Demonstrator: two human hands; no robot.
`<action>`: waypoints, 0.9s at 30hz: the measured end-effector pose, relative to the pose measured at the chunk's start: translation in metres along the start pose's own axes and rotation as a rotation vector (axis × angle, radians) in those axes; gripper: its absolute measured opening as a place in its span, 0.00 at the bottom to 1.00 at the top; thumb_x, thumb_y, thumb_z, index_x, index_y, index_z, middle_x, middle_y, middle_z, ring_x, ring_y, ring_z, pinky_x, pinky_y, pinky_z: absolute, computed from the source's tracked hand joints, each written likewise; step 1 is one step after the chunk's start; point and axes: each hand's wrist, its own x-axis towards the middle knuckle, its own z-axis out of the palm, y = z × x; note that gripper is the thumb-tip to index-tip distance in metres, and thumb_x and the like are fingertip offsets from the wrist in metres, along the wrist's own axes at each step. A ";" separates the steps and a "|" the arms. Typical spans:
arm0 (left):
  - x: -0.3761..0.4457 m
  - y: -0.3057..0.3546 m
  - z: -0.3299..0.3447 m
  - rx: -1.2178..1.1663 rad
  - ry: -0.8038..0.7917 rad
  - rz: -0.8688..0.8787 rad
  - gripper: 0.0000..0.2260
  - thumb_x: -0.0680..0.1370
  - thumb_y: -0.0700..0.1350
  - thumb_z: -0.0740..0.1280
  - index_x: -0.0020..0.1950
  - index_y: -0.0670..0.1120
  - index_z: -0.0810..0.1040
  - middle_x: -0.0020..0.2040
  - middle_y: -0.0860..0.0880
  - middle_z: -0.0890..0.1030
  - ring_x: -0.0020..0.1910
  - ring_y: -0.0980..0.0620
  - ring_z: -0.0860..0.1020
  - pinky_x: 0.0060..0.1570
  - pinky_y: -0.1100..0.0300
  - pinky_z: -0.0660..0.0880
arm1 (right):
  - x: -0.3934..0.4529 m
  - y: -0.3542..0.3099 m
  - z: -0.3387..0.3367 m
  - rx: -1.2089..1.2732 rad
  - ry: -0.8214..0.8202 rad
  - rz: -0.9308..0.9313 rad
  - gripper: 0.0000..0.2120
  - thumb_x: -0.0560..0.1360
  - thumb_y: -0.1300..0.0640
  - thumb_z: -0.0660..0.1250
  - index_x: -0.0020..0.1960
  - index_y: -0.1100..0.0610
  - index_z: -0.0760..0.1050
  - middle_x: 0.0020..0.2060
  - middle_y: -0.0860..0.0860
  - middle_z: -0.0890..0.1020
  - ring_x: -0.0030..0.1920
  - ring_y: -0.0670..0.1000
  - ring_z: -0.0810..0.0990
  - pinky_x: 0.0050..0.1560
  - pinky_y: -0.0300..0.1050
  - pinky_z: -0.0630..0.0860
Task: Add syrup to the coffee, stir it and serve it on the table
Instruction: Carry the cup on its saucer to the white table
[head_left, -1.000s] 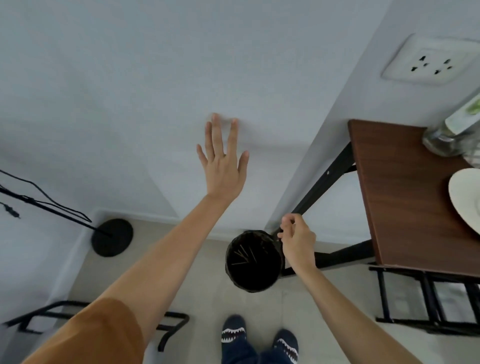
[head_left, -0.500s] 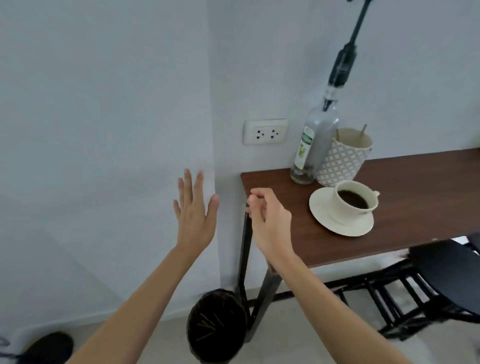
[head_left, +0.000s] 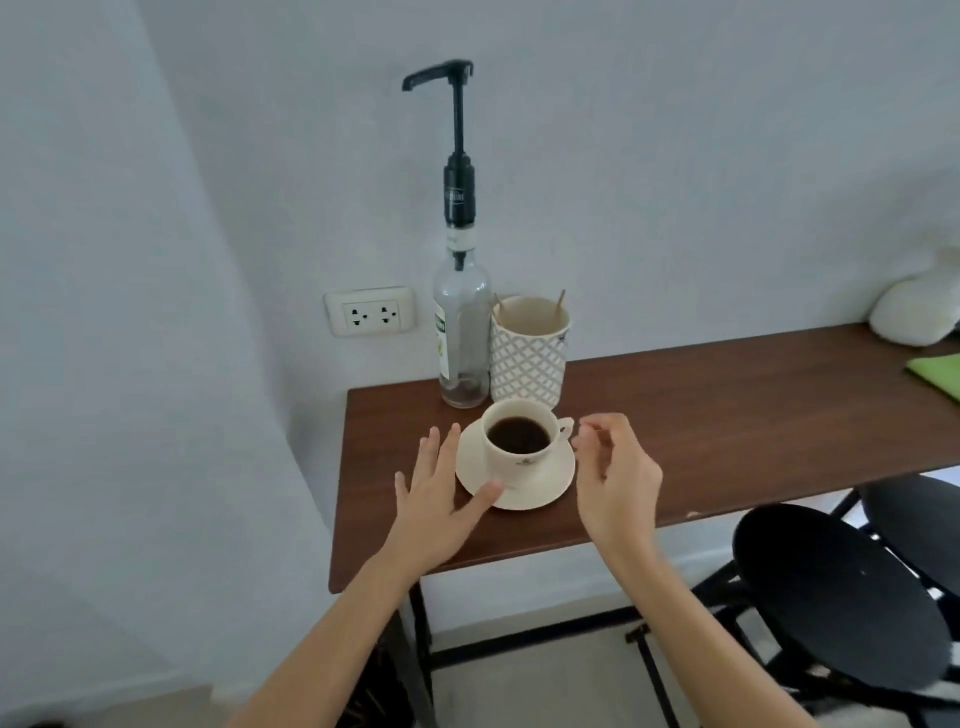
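A cream cup of black coffee (head_left: 517, 439) stands on a cream saucer (head_left: 540, 486) near the left end of a dark wooden table (head_left: 727, 415). Behind it stands a clear glass syrup bottle (head_left: 462, 343) with a tall black pump, and beside that a patterned white holder (head_left: 529, 348) with wooden stir sticks. My left hand (head_left: 441, 499) is spread flat, fingers apart, its thumb touching the saucer's left rim. My right hand (head_left: 615, 478) hovers just right of the cup handle, fingers loosely curled, holding nothing.
A white wall socket (head_left: 370, 313) sits left of the bottle. Two black round stools (head_left: 836, 592) stand under the table's right part. A green cloth (head_left: 937, 376) and a white object (head_left: 914, 312) lie at the far right end. Walls close in on the left.
The view swung from the floor bin up to the table. Both hands moved from in front of the wall to either side of the coffee cup.
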 end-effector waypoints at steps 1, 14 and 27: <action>0.003 0.003 0.005 0.010 -0.002 -0.013 0.43 0.78 0.69 0.63 0.85 0.56 0.45 0.86 0.48 0.45 0.85 0.49 0.41 0.79 0.36 0.37 | 0.003 0.013 -0.003 -0.023 -0.025 0.041 0.04 0.81 0.59 0.63 0.53 0.53 0.76 0.37 0.44 0.81 0.37 0.40 0.77 0.39 0.26 0.69; 0.028 0.011 0.026 0.086 0.083 -0.004 0.40 0.75 0.71 0.63 0.82 0.56 0.56 0.81 0.49 0.65 0.83 0.48 0.57 0.79 0.29 0.42 | 0.028 0.047 0.021 0.028 -0.369 0.146 0.16 0.84 0.56 0.57 0.69 0.54 0.75 0.53 0.52 0.85 0.53 0.50 0.80 0.52 0.39 0.70; 0.024 0.000 0.023 0.215 0.051 0.007 0.46 0.75 0.69 0.68 0.84 0.50 0.51 0.85 0.47 0.56 0.84 0.47 0.52 0.79 0.33 0.43 | 0.020 0.042 0.025 -0.269 -0.450 0.222 0.20 0.81 0.57 0.64 0.72 0.60 0.69 0.59 0.59 0.77 0.60 0.59 0.76 0.59 0.48 0.72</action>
